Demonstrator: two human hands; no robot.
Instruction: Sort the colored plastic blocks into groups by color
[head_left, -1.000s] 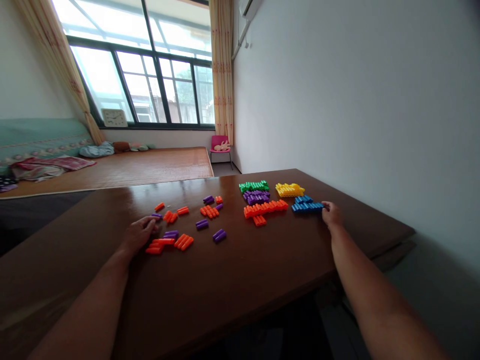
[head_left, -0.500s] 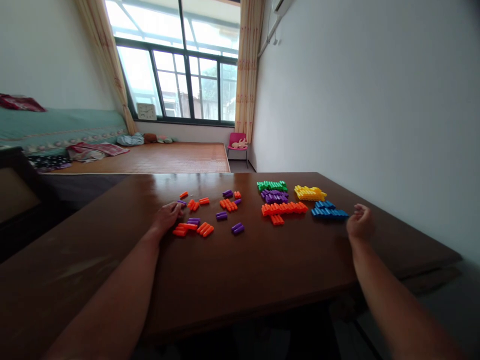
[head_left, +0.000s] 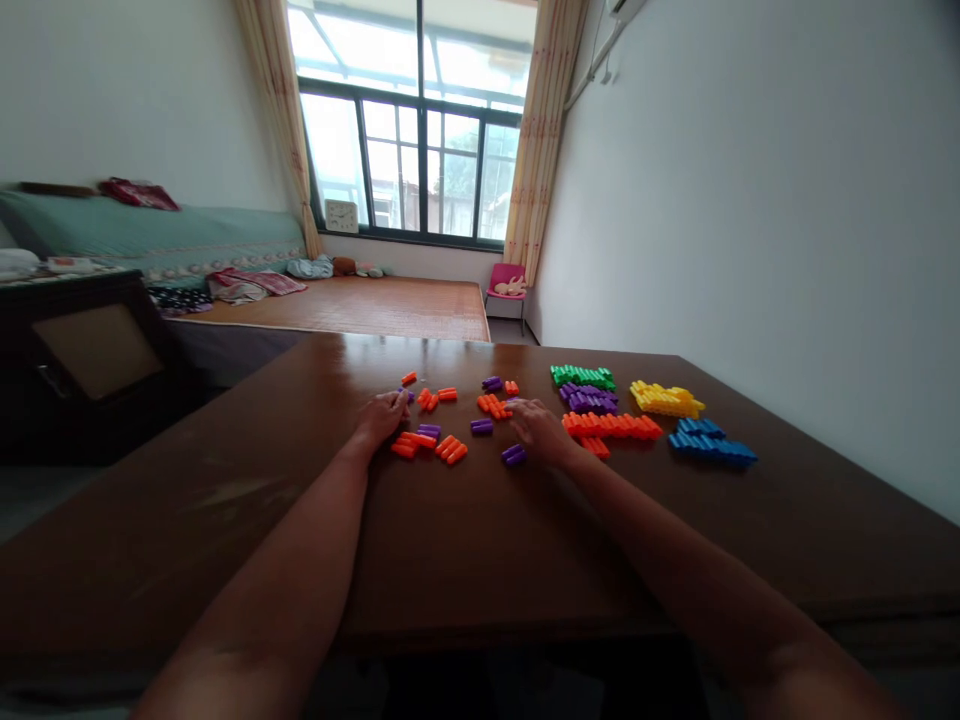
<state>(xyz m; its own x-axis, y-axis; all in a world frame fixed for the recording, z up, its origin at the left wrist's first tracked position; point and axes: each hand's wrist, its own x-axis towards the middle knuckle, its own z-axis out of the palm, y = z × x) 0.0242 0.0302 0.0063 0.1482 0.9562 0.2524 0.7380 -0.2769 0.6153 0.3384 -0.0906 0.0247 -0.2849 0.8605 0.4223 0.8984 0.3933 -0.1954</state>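
My left hand [head_left: 384, 415] rests on the table by the left group of loose pieces, its fingers closed around a purple piece [head_left: 407, 395] that is partly covered. My right hand [head_left: 534, 425] reaches in from the right, fingers bent at the right end of an orange cluster [head_left: 491, 405]; its fingertips meet a small purple piece, and whether they grip it is unclear. Between the hands lie a purple pair [head_left: 481, 427] and orange pieces [head_left: 451, 449]. Another purple pair [head_left: 514, 455] sits just below my right hand.
Right of my right hand lie grouped green [head_left: 583, 377], purple [head_left: 589, 398], orange [head_left: 611, 426], yellow [head_left: 666, 399] and blue pieces [head_left: 711, 443]. The brown table [head_left: 450, 540] runs to the wall at right. A bed [head_left: 405, 305] stands behind it.
My right hand has moved left from beside the blue pieces to the loose orange and purple ones. My left hand stays at the same purple piece. The view has turned left.
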